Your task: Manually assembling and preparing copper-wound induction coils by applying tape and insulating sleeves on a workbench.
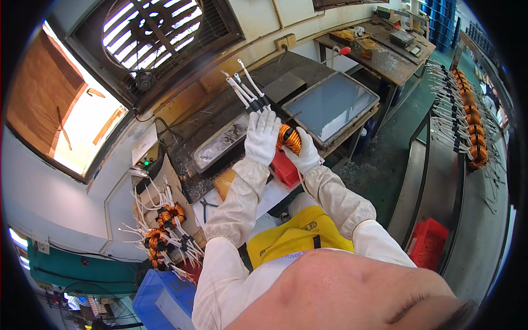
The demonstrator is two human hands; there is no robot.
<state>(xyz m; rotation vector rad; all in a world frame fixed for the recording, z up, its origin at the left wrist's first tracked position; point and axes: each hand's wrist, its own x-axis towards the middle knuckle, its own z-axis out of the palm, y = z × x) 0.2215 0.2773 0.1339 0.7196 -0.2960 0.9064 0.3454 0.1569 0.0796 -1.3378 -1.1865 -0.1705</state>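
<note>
In the head view, both of my hands wear white gloves. My right hand [302, 152] grips a toroidal coil [289, 139] wound in copper-orange wire. Just left of it, my left hand [262, 136] is closed around the coil's leads, its fingers pointing away from me. White leads [237, 88] with black sleeves and metal lug ends stick out beyond the left fingertips. The coil is held above the near edge of the workbench, between a narrow metal trough [221, 144] on the left and a wide grey-blue tray [333, 104] on the right.
A red bin [285, 169] sits under the coil. Pliers [205, 209] lie on white paper at the left. Several finished-looking coils [157, 239] are piled at the lower left, near a blue crate [162, 300]. More coils [474, 129] line a rack at the right. A fan [153, 30] is behind.
</note>
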